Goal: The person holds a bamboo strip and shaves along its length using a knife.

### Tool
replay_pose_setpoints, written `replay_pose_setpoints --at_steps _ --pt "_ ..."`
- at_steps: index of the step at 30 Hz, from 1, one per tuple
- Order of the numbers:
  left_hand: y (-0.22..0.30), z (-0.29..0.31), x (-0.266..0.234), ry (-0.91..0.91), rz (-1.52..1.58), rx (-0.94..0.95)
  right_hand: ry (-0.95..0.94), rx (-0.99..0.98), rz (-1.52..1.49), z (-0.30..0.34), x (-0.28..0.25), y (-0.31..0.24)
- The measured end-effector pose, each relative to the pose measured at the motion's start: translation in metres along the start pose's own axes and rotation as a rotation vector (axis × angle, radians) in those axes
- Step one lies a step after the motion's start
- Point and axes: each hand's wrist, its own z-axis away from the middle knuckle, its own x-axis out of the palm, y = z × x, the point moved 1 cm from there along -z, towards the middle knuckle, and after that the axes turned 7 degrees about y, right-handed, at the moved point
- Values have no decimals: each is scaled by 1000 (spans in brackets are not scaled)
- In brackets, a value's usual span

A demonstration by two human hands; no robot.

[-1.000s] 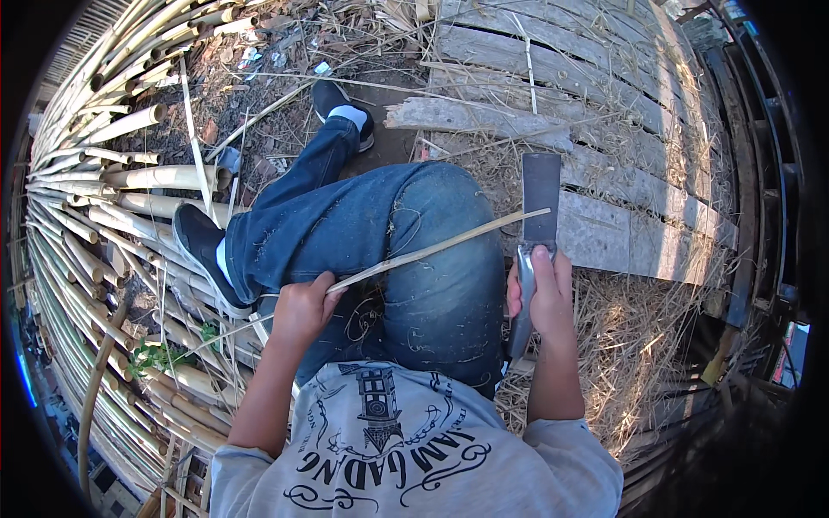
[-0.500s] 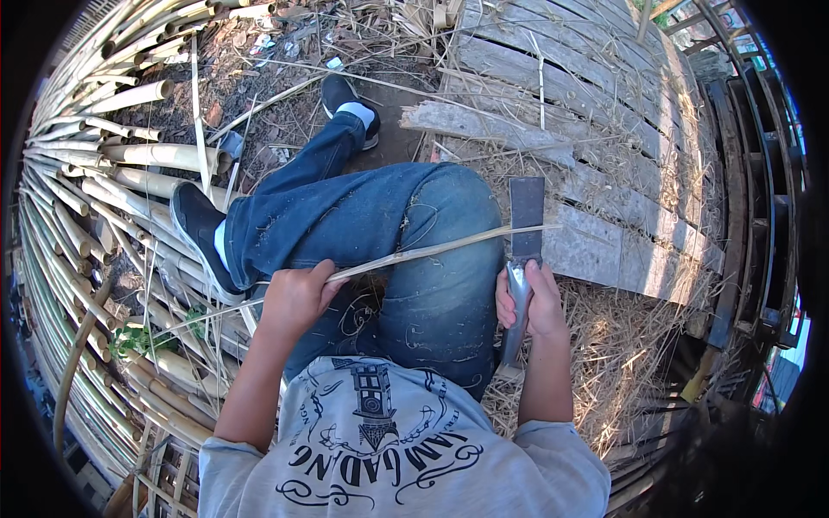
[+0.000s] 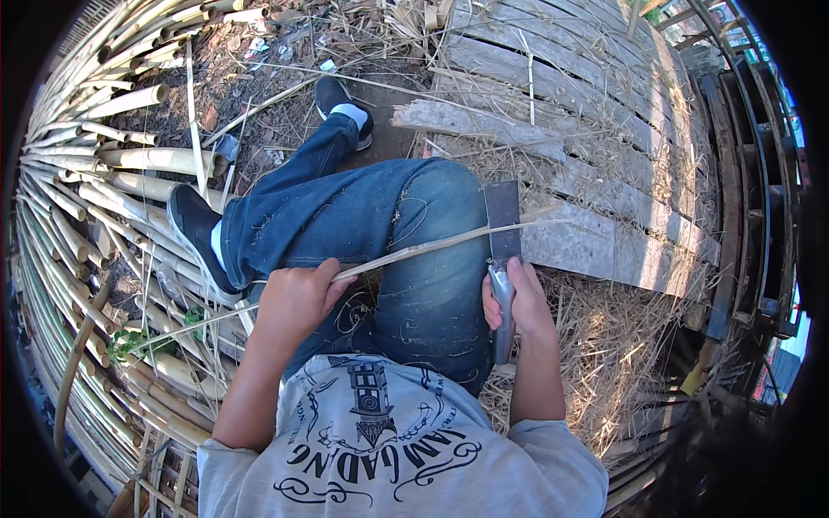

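L hand (image 3: 298,300): fingers curled tight round a bamboo strip (image 3: 427,247), below & left of the bent knee (image 3: 445,192). R hand (image 3: 525,302): fingers wrapped round handle of a big knife (image 3: 503,210), thumb up nr the blade's base, below & right of the knee. Strip runs across just under the knee & over the blade; its far end, right of the knee, looks split. Can't tell if the edge is biting.

Risks (my read): blade's right beside the knee, so a slip off the strip could cut jeans (image 3: 311,229) or leg. Edge catching a knot could snap the strip or send it sideways. R thumb's v. close to the blade; a loose grip could let it ride up. Pulling strip thru bare L fingers could leave splinters.

Farther out: straw (image 3: 604,337) below & right of the knee, planks (image 3: 574,242) right & above, pole heap (image 3: 142,160) left.

Writing: grey shirt (image 3: 484,483), below the knee, has dark lettering w/ scrolls & a tower drawing. No label made out on the knife.
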Motion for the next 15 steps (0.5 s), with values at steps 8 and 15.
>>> replay_pose_setpoints --at_steps 8,15 --pt "15 -12 -7 -37 32 -12 246 -116 94 4 21 -3" --pt "22 -24 -9 -68 -16 32 33 48 -159 -4 2 2"
